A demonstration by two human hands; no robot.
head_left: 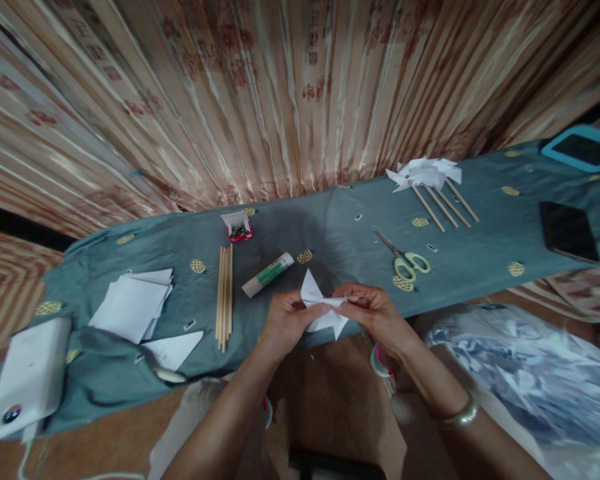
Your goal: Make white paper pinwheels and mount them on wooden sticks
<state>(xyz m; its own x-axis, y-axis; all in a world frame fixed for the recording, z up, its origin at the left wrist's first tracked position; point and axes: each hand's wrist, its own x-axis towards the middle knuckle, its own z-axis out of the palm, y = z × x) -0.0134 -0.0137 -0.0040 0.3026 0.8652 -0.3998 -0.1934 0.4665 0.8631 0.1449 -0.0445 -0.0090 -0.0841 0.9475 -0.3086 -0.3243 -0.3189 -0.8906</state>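
Note:
Between my hands, at the table's near edge, is a white paper pinwheel [325,313] with pointed blades. My left hand [290,320] pinches its left side with the thumb on top. My right hand [370,310] grips the right side, thumb and fingers pressed together on the paper. Just beyond my left hand lies a glue stick [269,274] with a green label. Left of that are several wooden sticks [224,297] in a bundle and a small open red box [239,227] of dark metal pieces. Green-handled scissors [404,259] lie beyond my right hand.
Finished pinwheels on sticks [425,175] lie at the back right. White paper squares [133,303] and a folded paper triangle [175,348] are at left, near a white power bank [33,373]. A dark phone [569,231] and blue-framed tablet [585,147] sit far right; a plastic bag [525,367] is below.

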